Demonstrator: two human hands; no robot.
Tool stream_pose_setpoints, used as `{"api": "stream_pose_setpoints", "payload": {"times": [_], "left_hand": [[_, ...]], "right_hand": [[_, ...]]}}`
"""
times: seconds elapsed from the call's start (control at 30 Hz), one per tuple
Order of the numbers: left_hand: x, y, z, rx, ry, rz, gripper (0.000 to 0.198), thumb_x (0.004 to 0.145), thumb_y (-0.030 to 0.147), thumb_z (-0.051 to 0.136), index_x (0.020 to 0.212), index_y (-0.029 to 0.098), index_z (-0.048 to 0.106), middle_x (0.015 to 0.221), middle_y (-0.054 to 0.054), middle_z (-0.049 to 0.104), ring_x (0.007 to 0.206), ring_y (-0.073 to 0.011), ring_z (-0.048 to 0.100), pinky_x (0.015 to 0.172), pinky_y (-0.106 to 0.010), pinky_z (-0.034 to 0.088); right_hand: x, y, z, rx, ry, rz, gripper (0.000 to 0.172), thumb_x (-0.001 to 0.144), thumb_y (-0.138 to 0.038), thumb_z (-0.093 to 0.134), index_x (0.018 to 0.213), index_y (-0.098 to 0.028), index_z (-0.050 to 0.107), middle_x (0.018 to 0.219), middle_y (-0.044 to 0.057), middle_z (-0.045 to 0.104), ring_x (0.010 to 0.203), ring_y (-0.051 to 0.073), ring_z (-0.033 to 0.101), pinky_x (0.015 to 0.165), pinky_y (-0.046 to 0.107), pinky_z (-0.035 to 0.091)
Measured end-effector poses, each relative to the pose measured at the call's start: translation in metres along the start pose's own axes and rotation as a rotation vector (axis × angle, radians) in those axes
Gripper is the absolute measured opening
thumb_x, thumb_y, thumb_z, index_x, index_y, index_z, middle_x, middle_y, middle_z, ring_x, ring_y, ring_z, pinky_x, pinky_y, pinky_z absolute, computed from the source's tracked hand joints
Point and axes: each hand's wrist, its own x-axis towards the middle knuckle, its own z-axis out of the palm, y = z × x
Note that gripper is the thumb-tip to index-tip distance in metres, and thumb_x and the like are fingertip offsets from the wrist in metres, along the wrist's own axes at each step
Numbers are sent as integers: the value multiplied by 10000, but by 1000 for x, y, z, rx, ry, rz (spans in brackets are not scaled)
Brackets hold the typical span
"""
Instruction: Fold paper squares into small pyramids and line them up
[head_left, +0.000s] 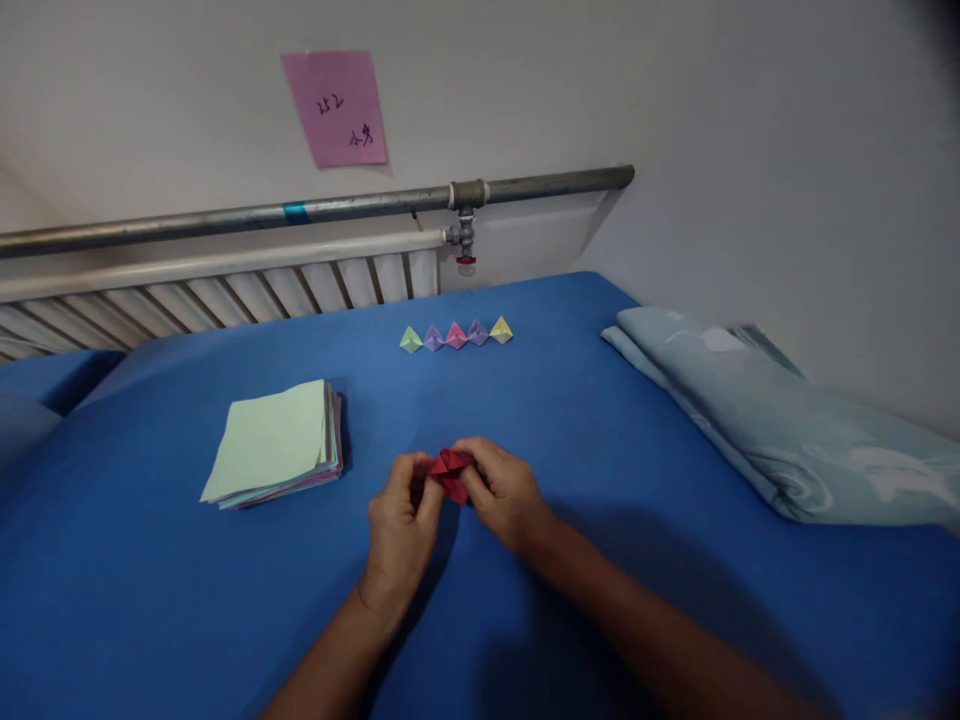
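Observation:
A small folded piece of red paper (pixel 451 472) is pinched between both my hands, just above the blue sheet (pixel 570 420). My left hand (pixel 400 530) grips its left side with fingers curled. My right hand (pixel 504 492) grips its right side, thumb and fingers closed on it. To the left lies a stack of square coloured papers (pixel 276 445) with a pale green sheet on top. Farther back sits a row of several small folded paper shapes (pixel 456 335) in green, purple, pink and yellow.
A folded light-blue blanket (pixel 780 420) lies along the right side of the bed. Behind the bed run a radiator (pixel 225 295) and a metal pipe (pixel 315 210) with a red valve. A pink note (pixel 336 108) hangs on the wall.

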Motion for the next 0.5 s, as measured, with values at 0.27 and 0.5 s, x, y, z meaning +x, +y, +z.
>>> {"api": "stream_pose_setpoints", "payload": {"times": [0.27,0.5], "left_hand": [[6,3,-1,-356,-58,-184,114,800,279,598,893,216,616,737,26,648,582,-107,592,590,-233,475],[6,5,-2,-402,-67,-167,161,804,299,621,933,202,626,773,12,660,633,-115,619,648,-249,491]], "right_hand": [[-1,-2,2,291,32,125,184,851,-195,460,900,-252,628,814,12,648,721,146,593,653,273,466],[3,-10,0,630,14,377,85,782,-276,525,832,-228,574,526,-70,482,428,85,424,441,217,350]]}}
